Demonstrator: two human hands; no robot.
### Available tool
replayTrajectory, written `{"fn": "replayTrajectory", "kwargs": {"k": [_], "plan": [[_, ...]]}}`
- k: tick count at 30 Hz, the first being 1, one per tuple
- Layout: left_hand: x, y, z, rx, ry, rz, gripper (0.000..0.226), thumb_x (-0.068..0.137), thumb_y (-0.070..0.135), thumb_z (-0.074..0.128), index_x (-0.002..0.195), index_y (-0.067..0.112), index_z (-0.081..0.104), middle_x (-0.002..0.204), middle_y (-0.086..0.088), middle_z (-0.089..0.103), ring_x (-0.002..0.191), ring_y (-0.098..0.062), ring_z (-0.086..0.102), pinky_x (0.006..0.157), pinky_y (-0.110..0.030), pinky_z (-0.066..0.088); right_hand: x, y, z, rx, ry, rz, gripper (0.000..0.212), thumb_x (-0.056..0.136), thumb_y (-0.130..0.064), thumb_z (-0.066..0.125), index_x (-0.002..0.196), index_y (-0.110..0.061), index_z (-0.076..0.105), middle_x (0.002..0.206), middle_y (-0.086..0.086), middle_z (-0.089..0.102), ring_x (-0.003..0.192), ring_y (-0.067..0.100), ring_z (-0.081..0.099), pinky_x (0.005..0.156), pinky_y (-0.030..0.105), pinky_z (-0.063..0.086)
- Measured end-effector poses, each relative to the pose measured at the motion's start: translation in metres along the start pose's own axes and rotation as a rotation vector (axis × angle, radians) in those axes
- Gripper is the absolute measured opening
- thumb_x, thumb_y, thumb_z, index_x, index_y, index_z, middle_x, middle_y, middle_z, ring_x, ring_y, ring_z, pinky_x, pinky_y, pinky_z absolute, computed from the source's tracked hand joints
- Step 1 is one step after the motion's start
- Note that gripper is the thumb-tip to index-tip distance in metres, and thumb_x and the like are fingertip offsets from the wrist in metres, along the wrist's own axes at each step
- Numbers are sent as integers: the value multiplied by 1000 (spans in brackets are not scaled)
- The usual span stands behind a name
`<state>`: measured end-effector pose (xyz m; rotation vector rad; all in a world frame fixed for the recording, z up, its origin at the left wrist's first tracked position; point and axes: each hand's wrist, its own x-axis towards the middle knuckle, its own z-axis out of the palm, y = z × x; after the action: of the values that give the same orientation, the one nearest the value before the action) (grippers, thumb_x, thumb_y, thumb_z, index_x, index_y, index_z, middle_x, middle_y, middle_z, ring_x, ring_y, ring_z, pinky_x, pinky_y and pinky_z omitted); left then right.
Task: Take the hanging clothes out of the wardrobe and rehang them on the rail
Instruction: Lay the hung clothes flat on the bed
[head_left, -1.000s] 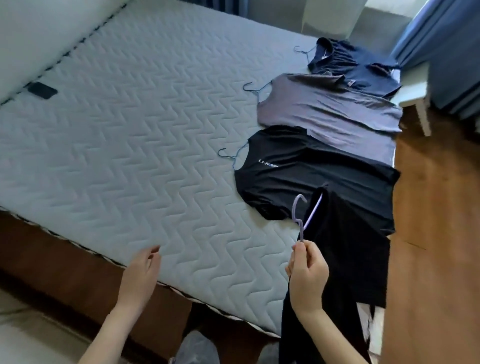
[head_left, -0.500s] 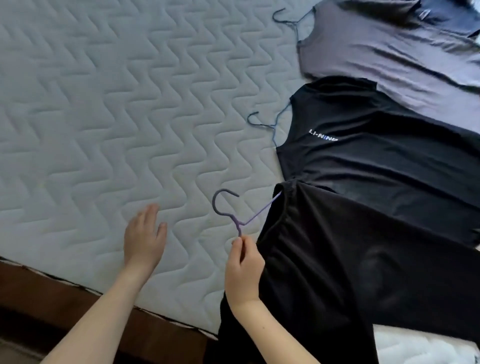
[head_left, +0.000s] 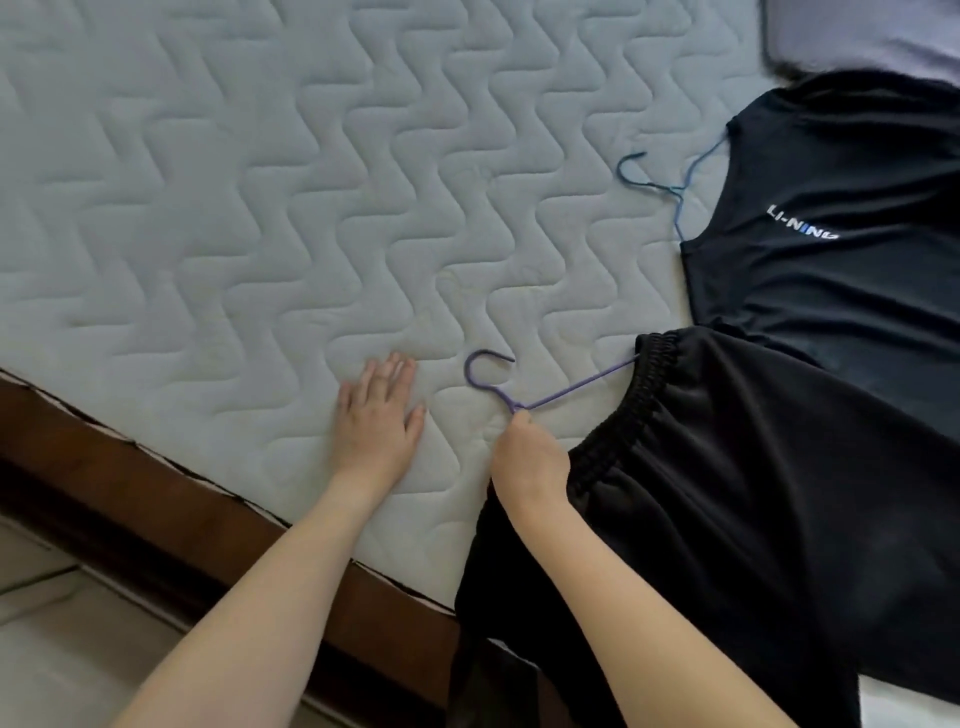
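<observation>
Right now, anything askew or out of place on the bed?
One thing: the black garment on the purple hanger is half off the mattress, its lower part draping over the bed edge. It also overlaps the black shirt. The right hand pinches the hanger; the left hand lies flat. No damage visible.

Both forearms are bare, sleeveless in view; left hand (head_left: 376, 415) and right hand (head_left: 527, 460) ungloved.
</observation>
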<state>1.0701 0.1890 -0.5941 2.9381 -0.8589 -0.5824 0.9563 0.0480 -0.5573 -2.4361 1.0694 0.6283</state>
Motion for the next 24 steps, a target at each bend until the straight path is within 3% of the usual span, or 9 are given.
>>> {"fn": "replayTrajectory", "kwargs": {"k": [2, 4, 6, 8, 11, 16, 19, 24], "plan": [[3, 7, -24, -89, -110, -22, 59, 91, 31, 47, 147, 15, 37, 155, -9, 36, 140, -31, 35, 115, -42, 29, -3, 5, -18, -11, -49, -53, 27, 98, -10, 36, 119, -8, 53, 114, 10, 63, 103, 29, 62, 77, 35, 48], [-1, 18, -59, -287, -180, -119, 53, 94, 24, 45, 145, 11, 40, 149, -14, 43, 133, -33, 42, 108, -38, 33, -9, 14, -45, 65, -43, -140, 24, 101, -15, 35, 104, -9, 58, 107, 11, 62, 98, 29, 58, 73, 35, 44], [-17, 30, -100, -443, -122, -197, 44, 95, 23, 44, 136, 8, 50, 138, -15, 53, 124, -32, 51, 99, -36, 40, -29, 26, -83, 412, 8, -135, 24, 100, -22, 39, 91, -9, 57, 92, 6, 63, 86, 23, 57, 67, 30, 41], [-45, 46, -146, -551, -44, -183, 37, 96, 24, 45, 128, 8, 56, 129, -11, 60, 113, -26, 57, 90, -32, 42, -62, 41, -128, 827, 65, -78, 24, 99, -25, 45, 92, -11, 63, 85, -1, 65, 83, 16, 60, 72, 21, 46], [-112, 83, -213, -691, 43, -94, 29, 98, 24, 47, 120, 12, 61, 117, -4, 64, 95, -15, 57, 80, -24, 39, -132, 74, -195, 1157, 148, -87, 25, 100, -23, 45, 95, -15, 69, 93, 2, 70, 93, 19, 67, 84, 34, 54], [-257, 155, -291, -960, 96, 3, 21, 94, 35, 51, 107, 25, 64, 105, 7, 69, 99, -9, 62, 80, -18, 44, -277, 156, -272, 1314, 277, -171, 32, 102, -17, 40, 98, -9, 71, 98, 11, 72, 96, 24, 69, 84, 38, 55], [-342, 199, -313, -1094, 81, 35, 34, 82, 50, 46, 100, 30, 65, 94, 12, 72, 93, -6, 65, 83, -19, 49, -356, 216, -287, 1342, 338, -164, 34, 103, -12, 37, 97, -6, 70, 97, 14, 72, 95, 27, 69, 84, 40, 57], [-428, 241, -280, -990, -17, 84, 19, 95, 33, 48, 107, 33, 64, 99, 13, 70, 98, -6, 64, 86, -22, 51, -449, 311, -254, 1424, 420, 29, 32, 103, -14, 38, 96, -6, 69, 91, 13, 74, 91, 30, 70, 79, 32, 58]]}}
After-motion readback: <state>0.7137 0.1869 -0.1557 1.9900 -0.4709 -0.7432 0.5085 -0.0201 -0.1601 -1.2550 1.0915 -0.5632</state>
